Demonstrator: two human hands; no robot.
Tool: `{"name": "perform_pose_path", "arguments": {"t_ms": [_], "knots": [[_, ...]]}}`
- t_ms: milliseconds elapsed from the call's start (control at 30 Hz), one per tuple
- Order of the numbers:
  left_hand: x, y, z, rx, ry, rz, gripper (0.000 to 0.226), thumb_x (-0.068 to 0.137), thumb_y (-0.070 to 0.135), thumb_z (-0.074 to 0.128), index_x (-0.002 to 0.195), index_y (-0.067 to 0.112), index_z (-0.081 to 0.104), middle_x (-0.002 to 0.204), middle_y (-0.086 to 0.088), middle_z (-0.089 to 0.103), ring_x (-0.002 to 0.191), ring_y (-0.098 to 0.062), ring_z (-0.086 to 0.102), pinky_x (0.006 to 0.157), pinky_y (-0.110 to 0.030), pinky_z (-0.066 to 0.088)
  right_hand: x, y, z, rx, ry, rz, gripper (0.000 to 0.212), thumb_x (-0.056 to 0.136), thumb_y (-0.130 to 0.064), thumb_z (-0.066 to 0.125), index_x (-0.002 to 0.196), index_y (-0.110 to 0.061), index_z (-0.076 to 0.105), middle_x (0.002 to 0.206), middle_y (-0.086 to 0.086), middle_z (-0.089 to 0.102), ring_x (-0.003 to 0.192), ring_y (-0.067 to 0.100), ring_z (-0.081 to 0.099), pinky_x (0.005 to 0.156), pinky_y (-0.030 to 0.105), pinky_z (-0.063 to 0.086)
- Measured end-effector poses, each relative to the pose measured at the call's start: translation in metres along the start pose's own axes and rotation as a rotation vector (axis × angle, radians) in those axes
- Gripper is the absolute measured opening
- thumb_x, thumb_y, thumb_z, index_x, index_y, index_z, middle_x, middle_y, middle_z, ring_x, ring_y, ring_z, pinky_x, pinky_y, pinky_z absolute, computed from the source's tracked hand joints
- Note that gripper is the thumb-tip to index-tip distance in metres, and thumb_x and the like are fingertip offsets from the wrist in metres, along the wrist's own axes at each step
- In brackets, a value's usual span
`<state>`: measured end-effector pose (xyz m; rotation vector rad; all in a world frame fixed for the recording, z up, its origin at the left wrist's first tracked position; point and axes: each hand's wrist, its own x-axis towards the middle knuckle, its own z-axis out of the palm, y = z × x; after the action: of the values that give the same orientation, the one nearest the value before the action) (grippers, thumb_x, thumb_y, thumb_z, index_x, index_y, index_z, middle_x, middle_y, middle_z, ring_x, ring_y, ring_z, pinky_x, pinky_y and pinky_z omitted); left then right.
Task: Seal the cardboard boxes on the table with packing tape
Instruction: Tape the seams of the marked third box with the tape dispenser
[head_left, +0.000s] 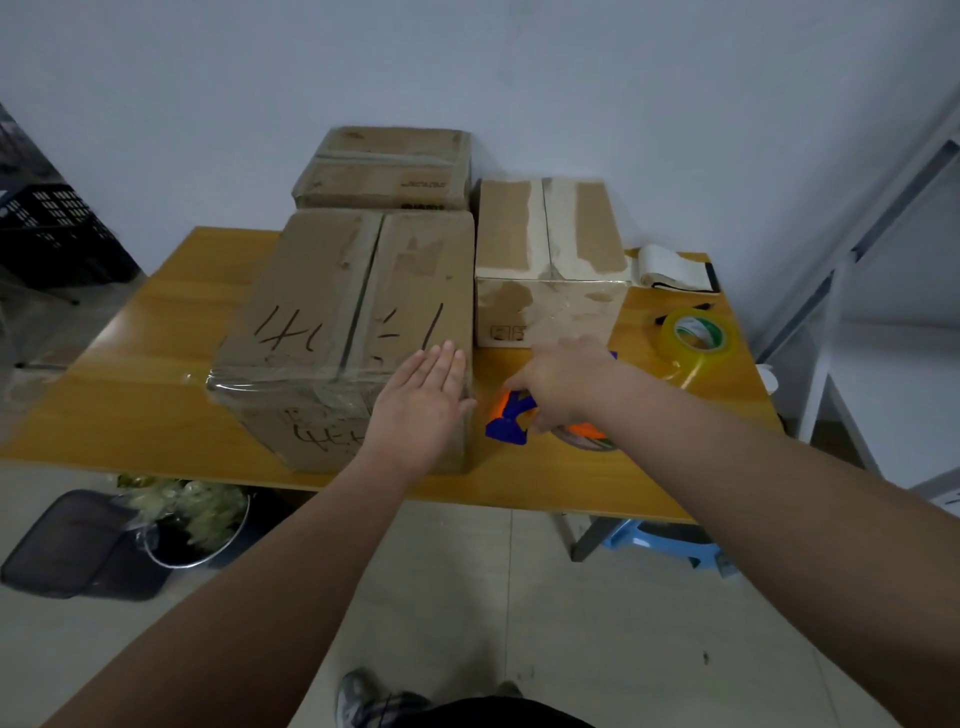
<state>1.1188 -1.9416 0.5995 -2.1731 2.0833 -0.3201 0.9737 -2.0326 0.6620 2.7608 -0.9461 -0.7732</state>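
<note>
The left hand (423, 402) lies flat with straight fingers on the near right corner of the big handwritten cardboard box (332, 312), which stands at the near edge of the wooden table (156, 364). Just right of that box, the right hand (563, 382) curls its fingers around an orange and blue tape dispenser (506, 421) resting on the tabletop. A smaller box (550, 260) stands right of the big box and farther back, a loose roll of clear tape (698, 340) lies well to the right, and a third box (384, 166) sits directly behind the big box.
</note>
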Motion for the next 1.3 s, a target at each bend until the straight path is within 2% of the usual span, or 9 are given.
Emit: {"name": "perform_pose_path", "arguments": {"t_ms": [167,367,467,567,767,900,1033,1167,1300], "knots": [[0.001,0.0,0.002,-0.013,-0.012,-0.011,0.063,0.098,0.048,0.01,0.148,0.01,-0.002,0.158,-0.006,0.003,0.144,-0.015,0.002,0.109,-0.03,-0.014,0.013,0.0,0.049,-0.019,-0.202,0.002,0.042,0.083,-0.049,0.064,0.117,-0.025,0.058,0.101,0.0,0.057,0.086,0.019,0.052,0.065,0.033,0.04],[0.003,0.004,0.005,-0.028,-0.004,-0.034,0.065,0.095,0.048,0.002,0.147,0.009,-0.001,0.157,-0.007,0.005,0.144,-0.015,0.002,0.107,-0.03,-0.016,0.025,0.024,0.096,1.265,-0.165,0.128,0.077,0.08,-0.035,0.074,0.144,-0.022,0.034,0.132,0.001,0.051,0.113,0.02,0.05,0.093,0.03,0.037],[0.001,0.004,0.002,-0.059,0.004,-0.039,0.066,0.094,0.049,0.002,0.147,0.009,0.0,0.157,-0.007,0.006,0.144,-0.015,0.003,0.109,-0.03,-0.014,0.036,0.022,0.109,1.476,-0.152,0.247,0.093,0.079,-0.023,0.076,0.15,-0.018,0.016,0.139,0.004,0.044,0.112,0.023,0.05,0.083,0.03,0.042],[-0.001,0.005,0.0,-0.069,0.003,-0.035,0.064,0.096,0.048,0.004,0.147,0.009,0.0,0.157,-0.007,0.006,0.145,-0.015,0.003,0.111,-0.031,-0.012,0.049,0.013,0.127,1.496,-0.072,0.433,0.076,0.082,-0.027,0.074,0.139,-0.007,0.029,0.116,0.014,0.053,0.09,0.025,0.055,0.066,0.033,0.043],[-0.005,0.003,-0.004,-0.071,0.021,-0.04,0.065,0.095,0.047,0.005,0.147,0.009,0.007,0.156,-0.007,0.013,0.144,-0.015,0.008,0.112,-0.031,-0.008,0.076,-0.01,0.157,1.34,-0.055,0.468,0.044,0.09,-0.033,0.063,0.118,-0.002,0.051,0.112,0.019,0.053,0.101,0.035,0.051,0.084,0.045,0.042],[-0.004,0.004,-0.003,-0.082,0.015,-0.04,0.063,0.098,0.048,0.011,0.148,0.009,0.01,0.156,-0.007,0.015,0.144,-0.015,0.009,0.111,-0.03,-0.009,0.08,-0.022,0.16,0.979,0.097,0.522,0.056,0.092,-0.035,0.058,0.136,-0.005,0.041,0.127,0.02,0.044,0.113,0.035,0.046,0.094,0.039,0.039],[-0.003,0.004,-0.006,-0.102,0.001,-0.034,0.064,0.099,0.049,0.016,0.149,0.009,0.013,0.156,-0.008,0.016,0.144,-0.016,0.01,0.112,-0.03,-0.006,0.049,-0.038,0.127,1.333,0.688,0.272,0.067,0.084,-0.023,0.065,0.143,-0.016,0.034,0.135,0.006,0.042,0.125,0.019,0.041,0.103,0.026,0.035],[0.002,0.011,-0.013,-0.128,-0.002,-0.051,0.064,0.099,0.047,0.023,0.149,0.008,0.013,0.156,-0.009,0.015,0.144,-0.018,0.012,0.115,-0.032,0.001,0.013,-0.064,0.103,1.168,0.657,-0.001,0.091,0.077,-0.046,0.061,0.15,-0.023,0.011,0.154,-0.001,0.024,0.142,0.011,0.019,0.111,0.027,0.024],[0.005,0.015,-0.017,-0.126,-0.005,-0.057,0.059,0.099,0.04,0.023,0.149,0.009,0.013,0.157,-0.008,0.014,0.144,-0.017,0.012,0.115,-0.033,0.003,0.02,-0.084,0.086,0.928,0.713,0.16,0.08,0.088,-0.034,0.06,0.15,-0.008,0.016,0.155,0.007,0.024,0.142,0.018,0.021,0.117,0.033,0.016]]}}
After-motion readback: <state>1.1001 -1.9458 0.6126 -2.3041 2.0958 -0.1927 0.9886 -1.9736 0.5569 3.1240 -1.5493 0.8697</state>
